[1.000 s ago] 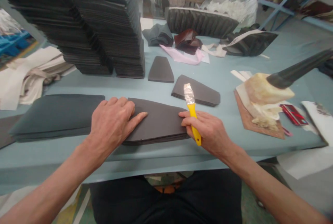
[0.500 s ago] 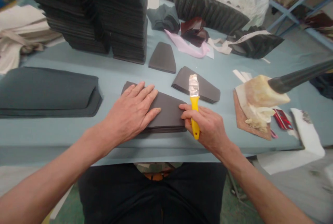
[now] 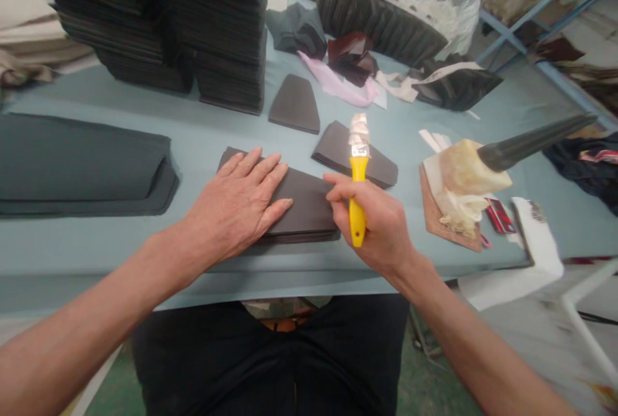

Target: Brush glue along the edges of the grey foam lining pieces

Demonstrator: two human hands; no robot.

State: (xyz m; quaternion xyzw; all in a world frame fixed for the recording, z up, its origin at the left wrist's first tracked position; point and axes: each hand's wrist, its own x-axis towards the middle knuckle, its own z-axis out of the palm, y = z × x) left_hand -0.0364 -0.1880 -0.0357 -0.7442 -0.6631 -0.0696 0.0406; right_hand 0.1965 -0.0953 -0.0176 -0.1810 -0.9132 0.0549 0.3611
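A low stack of dark grey cut panels (image 3: 309, 203) lies in front of me on the blue-green covered table. Spread flat over its left part is my left hand (image 3: 241, 203), fingers apart. My right hand (image 3: 379, 223) holds a paintbrush (image 3: 358, 200) between its fingers, the yellow handle down and the whitish, caked bristles pointing away from me. Its fingertips are at the right edge of the stack; whether they touch it I cannot tell. Just beyond the brush sits another small stack of grey panels (image 3: 333, 142), and farther back a trapezoid stack (image 3: 295, 104).
Tall piles of dark panels (image 3: 232, 49) rise at the back left. Larger dark green panels (image 3: 82, 158) lie at left. On the right are a yellowish caked block with a dark handle-like tube (image 3: 466, 168), a red packet (image 3: 500, 216) and scraps. Pink cloth (image 3: 338, 81) lies behind.
My right hand has lifted slightly off the stack's right edge, its fingers curling more around the brush. My left hand stays flat on the stack. The whole view has shifted a little.
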